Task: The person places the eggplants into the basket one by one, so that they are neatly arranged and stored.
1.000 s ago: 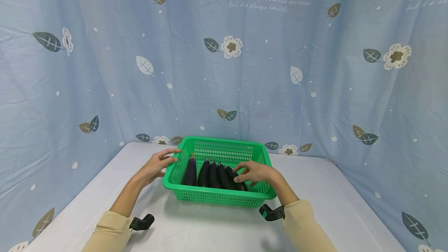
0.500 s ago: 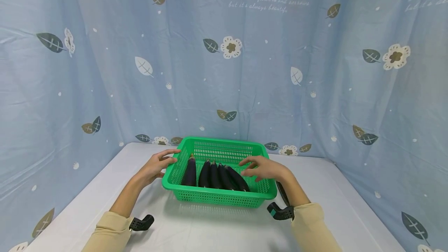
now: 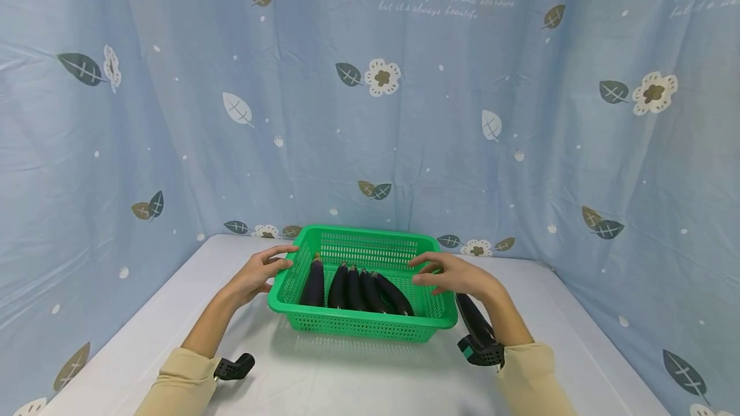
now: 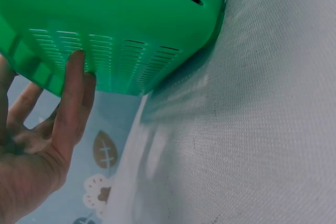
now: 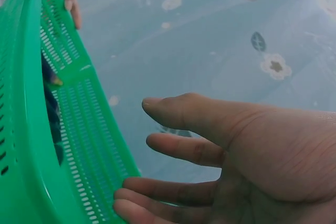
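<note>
A green perforated plastic basket (image 3: 358, 328) stands on the table. My left hand (image 3: 254, 278) holds its left rim, some fingers over the edge and others against the outer wall (image 4: 100, 51). Several dark eggplants lie side by side inside: one eggplant (image 3: 313, 286) apart at the left, the rest in a group with a slanting eggplant (image 3: 394, 294) at its right. Above the basket's right end hovers my right hand (image 3: 453, 275), fingers spread and holding nothing, as its palm (image 5: 283, 156) shows in the right wrist view. Another eggplant (image 3: 474, 320) lies outside, partly hidden by the right wrist.
A white cloth covers the table (image 3: 347, 381). Behind it hangs a blue curtain (image 3: 428, 146) with leaves and flowers. Each wrist wears a black camera mount, such as the left wrist mount (image 3: 234, 368).
My right hand has let go of the rightmost eggplant in the basket and drawn back to the right. The eggplant outside has come into view. My left hand has stayed put.
</note>
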The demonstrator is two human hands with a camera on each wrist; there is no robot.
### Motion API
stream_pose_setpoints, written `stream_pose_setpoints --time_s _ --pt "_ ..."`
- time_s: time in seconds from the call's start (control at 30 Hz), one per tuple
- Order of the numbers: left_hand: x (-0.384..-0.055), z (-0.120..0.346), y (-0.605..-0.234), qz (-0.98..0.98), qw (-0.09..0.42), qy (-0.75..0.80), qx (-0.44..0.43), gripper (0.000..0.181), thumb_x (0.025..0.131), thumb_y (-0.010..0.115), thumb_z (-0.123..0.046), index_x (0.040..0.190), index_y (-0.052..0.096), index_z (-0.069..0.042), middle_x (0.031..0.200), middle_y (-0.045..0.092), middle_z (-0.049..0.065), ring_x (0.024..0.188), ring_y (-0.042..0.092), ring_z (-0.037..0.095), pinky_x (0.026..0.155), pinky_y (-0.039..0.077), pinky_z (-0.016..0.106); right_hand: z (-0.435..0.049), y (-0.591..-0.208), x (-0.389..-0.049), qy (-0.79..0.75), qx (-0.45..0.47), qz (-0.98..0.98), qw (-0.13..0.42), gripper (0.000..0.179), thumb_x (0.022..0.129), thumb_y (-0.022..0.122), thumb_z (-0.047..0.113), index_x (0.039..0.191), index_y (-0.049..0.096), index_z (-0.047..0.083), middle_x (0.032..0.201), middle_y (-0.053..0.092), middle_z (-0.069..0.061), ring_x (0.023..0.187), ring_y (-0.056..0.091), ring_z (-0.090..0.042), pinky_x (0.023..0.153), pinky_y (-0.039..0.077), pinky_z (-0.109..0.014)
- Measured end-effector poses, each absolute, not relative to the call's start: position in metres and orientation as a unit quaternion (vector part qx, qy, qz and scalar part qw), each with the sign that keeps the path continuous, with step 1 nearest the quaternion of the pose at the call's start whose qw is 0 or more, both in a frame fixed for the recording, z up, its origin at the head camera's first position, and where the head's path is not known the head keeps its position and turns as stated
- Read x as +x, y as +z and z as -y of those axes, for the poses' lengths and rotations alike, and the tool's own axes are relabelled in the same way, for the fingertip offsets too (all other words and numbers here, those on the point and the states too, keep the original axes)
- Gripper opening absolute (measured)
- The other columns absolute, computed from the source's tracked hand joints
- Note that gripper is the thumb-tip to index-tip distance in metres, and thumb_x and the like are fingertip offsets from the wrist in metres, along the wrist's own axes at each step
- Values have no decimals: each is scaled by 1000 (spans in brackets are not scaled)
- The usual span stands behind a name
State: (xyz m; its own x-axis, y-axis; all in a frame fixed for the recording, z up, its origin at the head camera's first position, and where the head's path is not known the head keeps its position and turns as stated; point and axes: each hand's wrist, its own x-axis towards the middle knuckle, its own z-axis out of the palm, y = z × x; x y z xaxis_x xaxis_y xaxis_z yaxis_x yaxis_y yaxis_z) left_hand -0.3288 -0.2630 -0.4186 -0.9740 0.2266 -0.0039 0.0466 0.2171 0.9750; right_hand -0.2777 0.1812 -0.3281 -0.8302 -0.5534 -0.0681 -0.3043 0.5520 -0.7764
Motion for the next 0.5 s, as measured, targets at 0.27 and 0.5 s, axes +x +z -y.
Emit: stream_pose_setpoints --time_s 0.27,0.5 --pt "-327 263 -418 -782 71 614 84 56 95 64 -39 146 46 -24 157 32 16 143 33 43 81 56 42 -209 -332 -272 -422 -239 -866 117 51 97 62 34 141 50 12 143 49 -25 120 59 -35 87 57 -41" --pt "-326 262 -417 -785 70 610 83 57 95 64 -40 147 46 -25 158 31 16 143 32 43 83 55 43 -230 -339 -270 -435 -221 -869 87 56 97 61 35 144 46 8 146 47 -24 126 55 -37 88 56 -39"
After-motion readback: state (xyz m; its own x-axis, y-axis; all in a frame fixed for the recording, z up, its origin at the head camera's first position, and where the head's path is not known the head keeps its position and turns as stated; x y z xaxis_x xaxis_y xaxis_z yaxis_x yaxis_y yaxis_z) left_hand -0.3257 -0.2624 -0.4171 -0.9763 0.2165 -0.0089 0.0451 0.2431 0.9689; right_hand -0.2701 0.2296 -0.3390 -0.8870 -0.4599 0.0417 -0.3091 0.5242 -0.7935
